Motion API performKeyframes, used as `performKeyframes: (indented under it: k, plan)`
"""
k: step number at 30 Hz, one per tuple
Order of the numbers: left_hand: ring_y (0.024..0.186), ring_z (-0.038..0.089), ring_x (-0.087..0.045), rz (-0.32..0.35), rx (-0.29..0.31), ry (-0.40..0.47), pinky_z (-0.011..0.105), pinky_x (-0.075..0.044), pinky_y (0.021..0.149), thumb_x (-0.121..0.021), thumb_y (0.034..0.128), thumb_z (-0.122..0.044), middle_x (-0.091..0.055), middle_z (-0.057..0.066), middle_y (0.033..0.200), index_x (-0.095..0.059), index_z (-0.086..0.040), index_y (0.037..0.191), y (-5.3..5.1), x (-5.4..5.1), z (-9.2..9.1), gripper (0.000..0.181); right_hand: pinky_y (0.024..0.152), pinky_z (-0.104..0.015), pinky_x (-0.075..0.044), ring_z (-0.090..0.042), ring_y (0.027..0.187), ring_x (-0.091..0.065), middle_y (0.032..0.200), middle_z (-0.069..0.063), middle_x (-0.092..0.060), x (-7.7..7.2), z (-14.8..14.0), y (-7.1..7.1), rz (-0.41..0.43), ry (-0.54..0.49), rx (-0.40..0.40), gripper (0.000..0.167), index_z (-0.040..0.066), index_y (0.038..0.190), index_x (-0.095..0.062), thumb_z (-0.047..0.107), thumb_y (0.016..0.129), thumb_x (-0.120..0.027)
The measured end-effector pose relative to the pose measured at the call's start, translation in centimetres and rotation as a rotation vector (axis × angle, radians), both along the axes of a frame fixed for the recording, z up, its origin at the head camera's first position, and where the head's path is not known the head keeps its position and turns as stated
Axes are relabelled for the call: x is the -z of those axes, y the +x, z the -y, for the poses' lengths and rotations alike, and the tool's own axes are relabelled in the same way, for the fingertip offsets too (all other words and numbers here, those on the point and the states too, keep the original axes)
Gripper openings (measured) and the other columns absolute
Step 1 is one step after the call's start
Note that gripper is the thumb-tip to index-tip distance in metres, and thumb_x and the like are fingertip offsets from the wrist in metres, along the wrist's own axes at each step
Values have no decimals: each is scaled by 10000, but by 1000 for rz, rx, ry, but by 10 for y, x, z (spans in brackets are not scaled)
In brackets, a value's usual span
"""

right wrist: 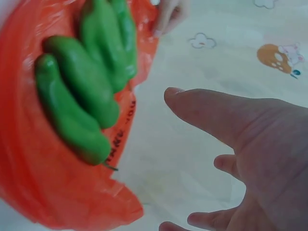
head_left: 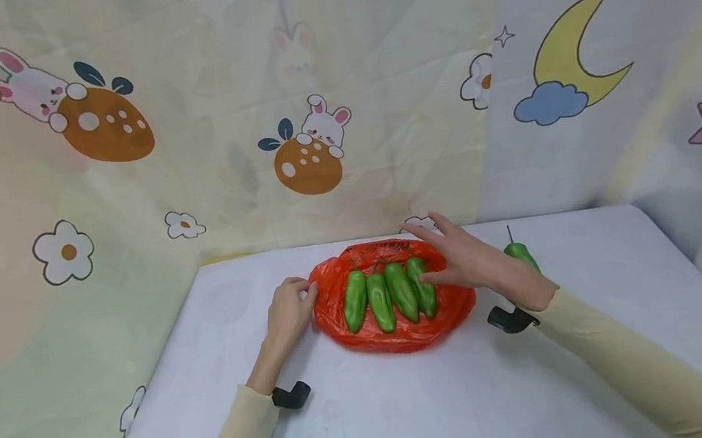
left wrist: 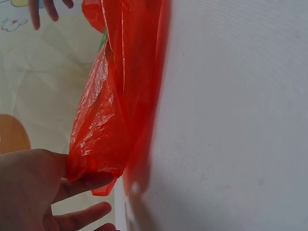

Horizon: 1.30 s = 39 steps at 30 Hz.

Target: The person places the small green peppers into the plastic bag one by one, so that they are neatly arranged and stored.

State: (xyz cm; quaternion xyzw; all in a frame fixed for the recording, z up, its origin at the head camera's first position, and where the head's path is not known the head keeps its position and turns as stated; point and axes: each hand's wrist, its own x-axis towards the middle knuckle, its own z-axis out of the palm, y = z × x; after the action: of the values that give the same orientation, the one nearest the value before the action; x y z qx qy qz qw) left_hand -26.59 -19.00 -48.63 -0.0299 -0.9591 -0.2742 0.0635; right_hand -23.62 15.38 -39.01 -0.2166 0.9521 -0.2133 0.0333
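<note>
A red plastic bag (head_left: pixel 374 342) lies spread on the table, with several green peppers (head_left: pixel 402 293) side by side on it. At the bag's left end my left hand (head_left: pixel 288 309) pinches its edge between thumb and fingers; the left wrist view shows the gathered red plastic (left wrist: pixel 115 115) there. My right hand (head_left: pixel 468 259) hovers over the bag's right end, fingers spread and holding nothing. In the right wrist view its thumb (right wrist: pixel 207 106) is apart from the peppers (right wrist: pixel 82 86). Another green pepper (head_left: pixel 521 254) lies to the right, partly hidden by the right wrist.
The white table (head_left: pixel 416 410) reaches back to a cloth backdrop (head_left: pixel 401 94) printed with rabbits, flowers and a moon. Hanging cloth also stands along the left and right sides. Each wrist wears a black strap piece (head_left: pixel 291 395).
</note>
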Motion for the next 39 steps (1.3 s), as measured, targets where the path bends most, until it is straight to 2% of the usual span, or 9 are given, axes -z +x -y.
performKeyframes:
  k: [5, 13, 16, 24, 32, 39]
  plan:
    - [1167, 346, -602, 6, -2, -5, 527, -521, 984, -540, 1000, -348, -661, 151, 1211, -776, -92, 1019, 0, 1, -1, 349, 992, -698, -447, -570, 1402, -336, 1625, -308, -128, 4, -9, -1, 14, 50, 6, 928, 250, 1598, -243, 321, 856, -795]
    - [1188, 340, -591, 26, -17, -8, 524, -511, 1001, -542, 1004, -360, -649, 154, 1234, -769, -79, 1065, 1, 1, -2, 366, 1002, -785, -351, -611, 1430, -227, 1626, -329, -88, 3, -28, -1, 123, 99, 66, 936, 253, 1605, -225, 343, 857, -780]
    - [1199, 344, -590, 35, -20, -2, 526, -505, 1013, -546, 1002, -359, -647, 158, 1241, -767, -74, 1075, 1, 1, -2, 369, 1002, -801, -326, -624, 1428, -210, 1628, -334, -63, 1, -35, 0, 162, 109, 89, 930, 241, 1601, -243, 342, 851, -784]
    - [1189, 353, -595, 18, -11, 1, 533, -507, 1005, -545, 1001, -349, -646, 163, 1234, -769, -79, 1053, 0, -1, -1, 355, 1024, -813, -276, -656, 1413, -178, 1611, -367, -57, -5, -57, -2, 189, 154, 108, 911, 203, 1585, -294, 386, 841, -786]
    - [1190, 351, -590, 27, -16, 13, 530, -506, 1013, -547, 1000, -358, -644, 164, 1234, -766, -69, 1066, 1, -2, 0, 369, 1011, -805, -302, -652, 1404, -153, 1580, -417, -72, 0, -85, -8, 268, 197, 131, 962, 146, 1580, -291, 411, 812, -807]
    - [1177, 349, -604, 10, -11, 7, 525, -513, 995, -535, 1002, -359, -654, 159, 1220, -772, -87, 1049, 0, 0, 0, 365, 925, -789, -406, -690, 1348, -231, 1511, -464, -224, 2, -104, -7, 280, 252, 83, 919, 99, 1558, -321, 400, 824, -786]
